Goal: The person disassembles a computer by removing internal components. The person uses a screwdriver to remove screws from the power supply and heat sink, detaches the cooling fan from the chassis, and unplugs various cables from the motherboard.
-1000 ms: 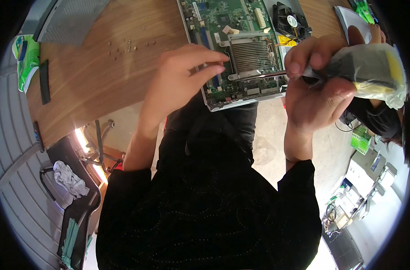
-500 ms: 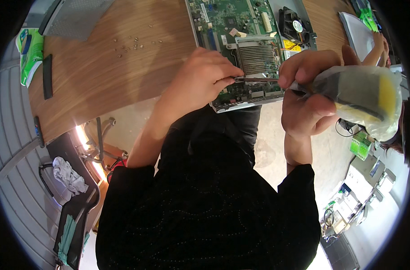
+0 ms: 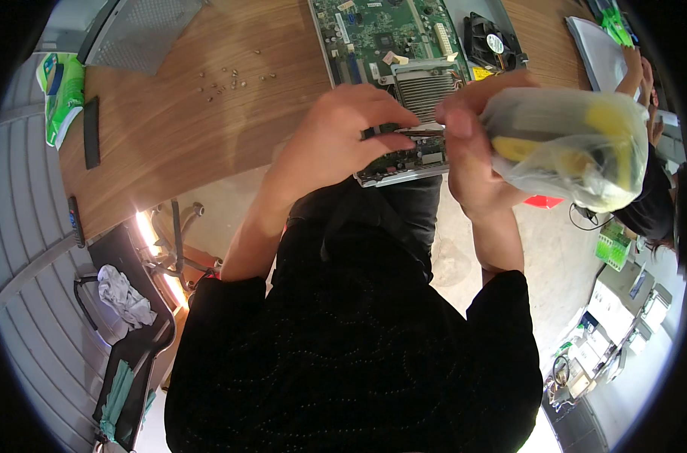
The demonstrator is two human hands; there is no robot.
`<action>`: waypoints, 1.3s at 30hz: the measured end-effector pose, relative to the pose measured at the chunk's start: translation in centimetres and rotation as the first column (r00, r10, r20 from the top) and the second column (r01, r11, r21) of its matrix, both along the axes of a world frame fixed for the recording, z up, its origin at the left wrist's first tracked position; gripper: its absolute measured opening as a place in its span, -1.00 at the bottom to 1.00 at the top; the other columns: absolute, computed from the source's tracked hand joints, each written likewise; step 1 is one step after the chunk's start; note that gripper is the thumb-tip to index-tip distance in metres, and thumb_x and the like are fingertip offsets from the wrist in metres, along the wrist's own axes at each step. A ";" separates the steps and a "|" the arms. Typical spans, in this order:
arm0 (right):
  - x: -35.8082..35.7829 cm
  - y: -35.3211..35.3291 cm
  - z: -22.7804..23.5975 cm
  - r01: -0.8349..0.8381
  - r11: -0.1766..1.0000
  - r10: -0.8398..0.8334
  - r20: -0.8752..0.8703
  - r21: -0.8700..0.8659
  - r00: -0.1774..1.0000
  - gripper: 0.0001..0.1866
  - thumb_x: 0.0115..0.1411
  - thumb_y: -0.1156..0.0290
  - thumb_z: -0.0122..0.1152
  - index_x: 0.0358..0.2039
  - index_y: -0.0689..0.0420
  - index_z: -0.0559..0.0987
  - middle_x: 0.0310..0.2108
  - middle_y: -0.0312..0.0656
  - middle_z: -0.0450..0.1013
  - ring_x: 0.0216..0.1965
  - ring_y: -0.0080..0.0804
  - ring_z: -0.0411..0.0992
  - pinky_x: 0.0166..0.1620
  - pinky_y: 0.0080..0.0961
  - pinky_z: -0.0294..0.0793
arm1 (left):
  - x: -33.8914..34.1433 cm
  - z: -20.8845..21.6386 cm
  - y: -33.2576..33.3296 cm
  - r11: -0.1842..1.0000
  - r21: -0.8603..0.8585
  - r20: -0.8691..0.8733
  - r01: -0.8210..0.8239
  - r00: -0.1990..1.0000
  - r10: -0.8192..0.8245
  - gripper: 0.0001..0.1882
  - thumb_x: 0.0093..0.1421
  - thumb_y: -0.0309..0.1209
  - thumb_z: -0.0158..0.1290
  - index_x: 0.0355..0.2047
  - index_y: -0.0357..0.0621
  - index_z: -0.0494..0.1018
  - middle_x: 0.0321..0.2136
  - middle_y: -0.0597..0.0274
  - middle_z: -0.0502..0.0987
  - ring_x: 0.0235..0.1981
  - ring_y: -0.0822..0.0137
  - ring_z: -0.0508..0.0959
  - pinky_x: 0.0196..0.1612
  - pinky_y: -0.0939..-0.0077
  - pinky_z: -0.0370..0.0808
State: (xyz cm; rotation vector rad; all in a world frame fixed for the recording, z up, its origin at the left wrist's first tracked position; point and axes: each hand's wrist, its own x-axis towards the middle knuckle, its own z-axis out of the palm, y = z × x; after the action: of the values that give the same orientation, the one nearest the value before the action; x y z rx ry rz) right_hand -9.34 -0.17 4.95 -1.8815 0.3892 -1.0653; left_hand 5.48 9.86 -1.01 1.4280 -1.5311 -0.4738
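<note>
My right hand (image 3: 475, 151) is wrapped round a cordless screwdriver (image 3: 573, 140), yellow and dark, covered in a cloudy clear plastic bag. Its thin shaft points left, low over the near part of a green computer motherboard (image 3: 381, 38) in a metal tray. My left hand (image 3: 332, 132) hovers at the board's near left side, thumb and forefinger parted around the shaft's tip. Nothing shows clearly held between them. Just beyond both hands sits a finned metal heat sink (image 3: 428, 90), partly covered by my right fingers. What lies right under the tip is hidden.
Several small screws (image 3: 234, 81) lie loose on the wooden table (image 3: 170, 151). A black fan (image 3: 485, 41) sits right of the board. A perforated metal panel (image 3: 143, 34), a green packet (image 3: 63, 90) and a black strip (image 3: 92, 132) are at left. Another person's hands (image 3: 645, 79) are at far right.
My left thumb and forefinger, pinched at the shaft's tip before, have parted. My right hand and the screwdriver have moved left, and the screwdriver's body has turned slightly.
</note>
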 end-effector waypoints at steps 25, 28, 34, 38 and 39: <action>1.8 -4.7 2.8 -0.059 0.840 0.326 0.415 -0.539 0.849 0.29 -0.47 -0.16 0.71 0.17 0.36 0.28 0.14 0.04 0.30 0.05 -0.22 0.40 0.14 -0.23 0.43 | -0.2 2.0 -1.5 0.994 -0.089 0.004 0.058 0.998 -0.058 -0.82 0.11 -0.47 0.21 -0.25 -0.19 0.60 -0.38 0.11 0.65 -0.39 0.14 0.65 -0.33 0.43 0.54; 1.8 -4.6 2.9 -0.176 0.940 0.280 0.364 -0.292 0.889 0.30 -0.46 -0.12 0.71 0.20 0.37 0.24 0.15 0.05 0.29 0.10 -0.22 0.38 0.16 -0.25 0.41 | 0.8 1.2 -1.5 0.992 -0.072 -0.014 0.105 0.994 -0.106 -0.85 0.14 -0.51 0.18 -0.26 -0.21 0.60 -0.38 0.09 0.66 -0.40 0.11 0.66 -0.33 0.40 0.55; 1.4 -5.0 3.0 -0.261 0.940 0.312 0.247 -0.220 0.917 0.28 -0.49 0.05 0.77 0.20 0.40 0.24 0.15 0.06 0.30 0.13 -0.27 0.37 0.19 -0.31 0.37 | 0.8 1.1 -1.4 0.981 0.021 -0.064 0.193 0.979 -0.191 -0.87 0.18 -0.50 0.16 -0.25 -0.23 0.58 -0.36 0.08 0.62 -0.32 0.02 0.61 -0.25 0.30 0.51; 1.4 -5.5 2.6 -0.251 0.950 0.281 0.159 -0.184 0.946 0.28 -0.50 0.16 0.80 0.20 0.41 0.24 0.16 0.07 0.31 0.15 -0.31 0.36 0.20 -0.36 0.34 | 0.4 1.1 -0.6 0.986 -0.034 -0.105 0.161 0.981 -0.164 -0.81 0.18 -0.46 0.17 -0.19 -0.21 0.57 -0.37 0.04 0.58 -0.32 -0.03 0.57 -0.25 0.29 0.49; 0.3 -6.3 3.2 -0.211 0.954 0.240 0.118 -0.215 0.964 0.28 -0.51 0.19 0.81 0.20 0.42 0.24 0.16 0.07 0.31 0.16 -0.32 0.36 0.21 -0.37 0.33 | -0.3 1.2 -1.8 0.979 -0.019 -0.133 0.204 0.970 -0.205 -0.79 0.19 -0.44 0.18 -0.17 -0.20 0.57 -0.39 0.02 0.58 -0.35 -0.03 0.57 -0.27 0.29 0.49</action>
State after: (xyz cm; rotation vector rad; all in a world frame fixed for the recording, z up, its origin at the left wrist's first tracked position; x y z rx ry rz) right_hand -9.01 -6.51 8.12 -1.9556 -0.0194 -1.1068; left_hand 5.17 8.09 0.21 1.2137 -1.5758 -0.6761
